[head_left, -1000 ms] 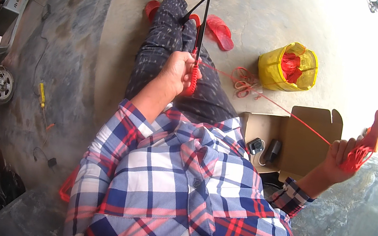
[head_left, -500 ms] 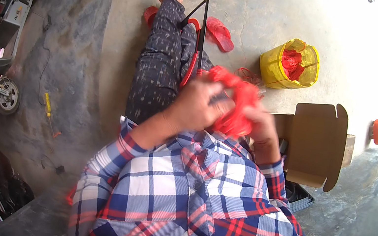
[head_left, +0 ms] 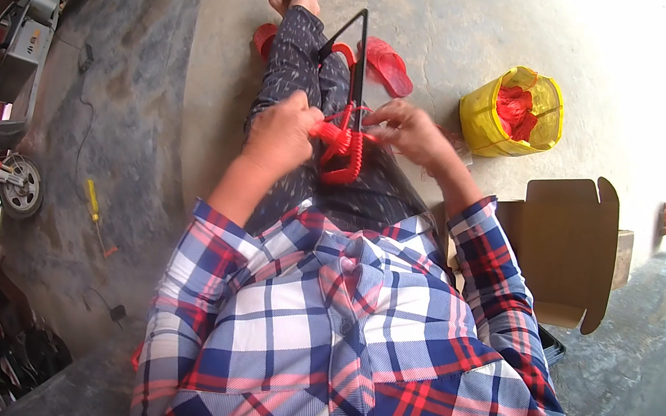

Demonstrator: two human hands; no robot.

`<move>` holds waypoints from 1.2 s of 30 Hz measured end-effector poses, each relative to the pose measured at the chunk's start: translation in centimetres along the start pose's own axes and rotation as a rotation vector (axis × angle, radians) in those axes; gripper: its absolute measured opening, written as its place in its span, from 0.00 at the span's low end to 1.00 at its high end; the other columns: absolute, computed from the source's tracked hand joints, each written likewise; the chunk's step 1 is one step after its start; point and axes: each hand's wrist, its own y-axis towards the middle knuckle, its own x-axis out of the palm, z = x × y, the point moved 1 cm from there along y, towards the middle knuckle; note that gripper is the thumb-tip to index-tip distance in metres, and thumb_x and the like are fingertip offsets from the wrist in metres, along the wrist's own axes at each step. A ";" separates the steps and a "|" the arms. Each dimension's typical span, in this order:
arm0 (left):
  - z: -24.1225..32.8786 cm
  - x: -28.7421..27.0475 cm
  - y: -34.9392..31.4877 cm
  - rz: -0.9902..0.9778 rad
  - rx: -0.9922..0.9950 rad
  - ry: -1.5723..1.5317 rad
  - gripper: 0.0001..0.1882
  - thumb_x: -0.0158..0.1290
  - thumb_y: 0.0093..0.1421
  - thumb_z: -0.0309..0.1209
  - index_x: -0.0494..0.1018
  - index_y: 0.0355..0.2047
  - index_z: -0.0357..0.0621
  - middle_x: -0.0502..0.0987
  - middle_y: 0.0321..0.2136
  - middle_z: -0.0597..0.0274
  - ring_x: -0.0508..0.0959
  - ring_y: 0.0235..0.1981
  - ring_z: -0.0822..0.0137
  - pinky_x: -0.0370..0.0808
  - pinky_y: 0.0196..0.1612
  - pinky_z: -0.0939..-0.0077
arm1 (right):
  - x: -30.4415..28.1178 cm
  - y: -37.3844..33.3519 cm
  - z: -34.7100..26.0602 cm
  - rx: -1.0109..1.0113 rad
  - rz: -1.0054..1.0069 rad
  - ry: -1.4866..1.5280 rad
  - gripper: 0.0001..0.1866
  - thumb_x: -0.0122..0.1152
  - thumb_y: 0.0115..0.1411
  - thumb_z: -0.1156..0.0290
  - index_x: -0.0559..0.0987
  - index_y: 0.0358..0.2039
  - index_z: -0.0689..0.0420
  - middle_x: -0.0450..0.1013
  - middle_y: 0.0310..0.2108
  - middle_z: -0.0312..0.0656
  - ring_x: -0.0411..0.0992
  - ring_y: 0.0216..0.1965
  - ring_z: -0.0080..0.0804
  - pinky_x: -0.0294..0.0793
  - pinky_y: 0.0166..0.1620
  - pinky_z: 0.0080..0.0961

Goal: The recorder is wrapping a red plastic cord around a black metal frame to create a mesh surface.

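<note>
A black metal frame (head_left: 361, 59), thin and bent at an angle, rests over my legs with its lower end among red cord. Coiled red cord (head_left: 342, 161) is bunched at that end, above my lap. My left hand (head_left: 282, 133) is closed at the left side of the bunch, its fingers gripping red cord. Just right of the frame, my right hand (head_left: 411, 137) has its thumb and fingers bent together at a thin strand of the same cord. The exact path of the strands around the frame is too fine to make out.
Beyond my right hand stands a yellow bag (head_left: 481, 114) with red material inside. An open cardboard box (head_left: 569, 247) is at my right, and red slippers (head_left: 387, 67) lie by my legs. A yellow-handled tool (head_left: 92, 199) lies on the floor to the left, near a parked scooter (head_left: 24, 51).
Both hands have moved forward and left from near my belly to the frame's lower end. The red bundle, held close before, now sits at the frame with the hands farther apart.
</note>
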 end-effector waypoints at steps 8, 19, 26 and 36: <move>2.3 1.1 0.0 0.003 -0.150 0.049 0.08 0.51 0.48 0.21 0.74 0.31 0.42 0.73 0.33 0.51 0.76 0.34 0.45 0.73 0.38 0.53 | 1.6 -1.4 -0.8 -0.073 -0.030 -0.201 0.26 0.66 0.52 0.54 0.76 0.46 0.58 0.71 0.44 0.52 0.68 0.49 0.50 0.66 0.54 0.38; -0.7 7.2 2.0 0.035 -0.480 -1.457 0.22 0.49 0.50 0.28 0.68 0.47 0.36 0.72 0.41 0.60 0.73 0.42 0.67 0.69 0.50 0.75 | -4.9 -5.4 -4.8 -0.046 0.528 0.569 0.07 0.61 0.53 0.74 0.74 0.33 0.59 0.73 0.47 0.49 0.71 0.50 0.37 0.68 0.54 0.32; 1.8 8.8 1.5 -0.116 -0.527 -1.681 0.21 0.45 0.46 0.24 0.68 0.44 0.41 0.68 0.36 0.69 0.67 0.39 0.74 0.61 0.50 0.83 | -11.0 -11.3 -3.8 -0.180 0.518 0.721 0.12 0.60 0.57 0.71 0.72 0.40 0.58 0.75 0.41 0.51 0.75 0.44 0.37 0.70 0.54 0.34; 1.7 8.8 0.9 -0.112 -0.515 -1.711 0.23 0.45 0.48 0.23 0.68 0.48 0.40 0.69 0.37 0.69 0.69 0.40 0.73 0.63 0.50 0.82 | -11.8 -11.3 -6.7 -0.582 0.466 1.456 0.16 0.52 0.65 0.56 0.71 0.45 0.54 0.65 0.32 0.34 0.64 0.34 0.25 0.70 0.42 0.27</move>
